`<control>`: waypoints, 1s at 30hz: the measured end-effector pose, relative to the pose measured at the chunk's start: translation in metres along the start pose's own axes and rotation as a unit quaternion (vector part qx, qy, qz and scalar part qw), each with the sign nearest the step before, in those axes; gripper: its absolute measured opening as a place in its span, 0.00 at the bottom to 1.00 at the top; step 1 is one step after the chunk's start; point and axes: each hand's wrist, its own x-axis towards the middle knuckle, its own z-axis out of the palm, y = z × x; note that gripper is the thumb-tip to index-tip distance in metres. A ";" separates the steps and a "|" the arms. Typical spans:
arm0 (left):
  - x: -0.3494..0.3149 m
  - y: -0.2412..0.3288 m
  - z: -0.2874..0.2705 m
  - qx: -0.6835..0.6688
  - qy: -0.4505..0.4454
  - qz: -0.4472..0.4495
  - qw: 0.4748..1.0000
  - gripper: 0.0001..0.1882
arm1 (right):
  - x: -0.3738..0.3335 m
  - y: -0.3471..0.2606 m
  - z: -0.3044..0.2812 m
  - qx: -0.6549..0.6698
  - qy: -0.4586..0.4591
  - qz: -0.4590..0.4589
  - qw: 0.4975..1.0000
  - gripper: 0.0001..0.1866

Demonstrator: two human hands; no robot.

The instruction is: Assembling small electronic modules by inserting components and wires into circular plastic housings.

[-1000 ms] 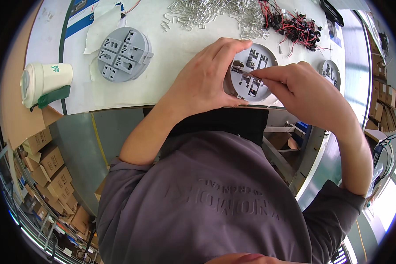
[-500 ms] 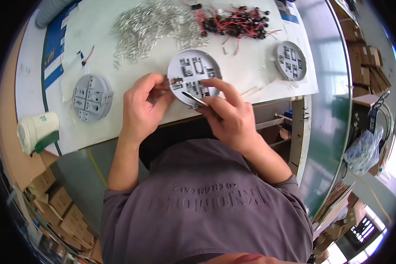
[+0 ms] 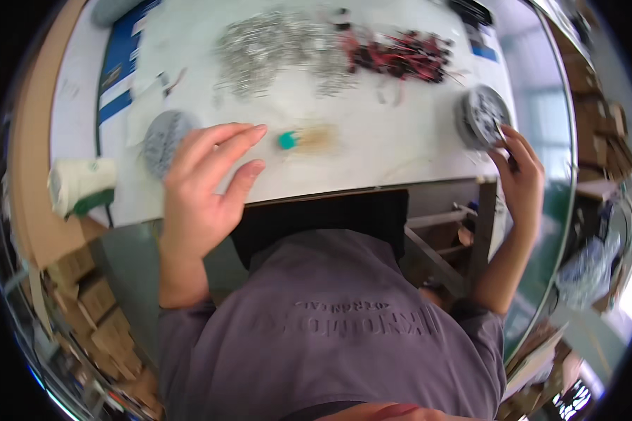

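Pinching a slim metal tool (image 3: 500,130) in the closed grip of the right hand (image 3: 519,161), at the far right of the surface (image 3: 407,144), close by the near rim of a gray round part (image 3: 487,112); too blurred to tell whether touching that rim. Holding the left hand (image 3: 207,179) in the air above the left of the surface, with fingers spread, thumb apart and grip open, empty as far as visible. Partly hiding behind it, in this view, a gray disc (image 3: 165,144) set on the left of the surface. Having between the hands, nearer to the left one, a small teal thing (image 3: 287,140) with a blurred yellowish streak (image 3: 317,138) beside it. Facing, toward the far side, a heap of silvery pieces (image 3: 274,52) and, just right of it, a tangle of black parts with red wires (image 3: 407,56). Having also, at far left, an off-white cup (image 3: 84,179) with a green piece (image 3: 93,202) on it
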 end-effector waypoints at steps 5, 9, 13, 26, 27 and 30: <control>0.021 -0.077 -0.095 0.078 0.015 -0.144 0.986 0.14 | -0.002 0.024 -0.012 -0.077 -0.030 -0.010 0.997 0.19; 0.024 -0.156 -0.116 0.162 -0.071 -0.217 0.960 0.19 | 0.002 0.011 -0.011 -0.062 -0.066 0.044 0.995 0.20; 0.043 -0.173 -0.073 0.154 -0.089 -0.098 0.979 0.17 | 0.001 0.000 -0.015 -0.131 -0.049 -0.035 0.990 0.23; 0.050 -0.055 -0.012 -0.035 -0.079 -0.042 0.995 0.05 | 0.038 0.150 -0.068 -0.221 0.029 0.275 0.935 0.36; 0.035 -0.038 0.005 0.026 -0.093 0.017 0.995 0.05 | 0.040 0.155 -0.073 -0.216 0.026 0.312 0.925 0.35; 0.018 -0.008 0.054 0.149 -0.086 0.086 0.981 0.04 | 0.058 0.136 -0.068 -0.196 0.062 0.286 0.936 0.31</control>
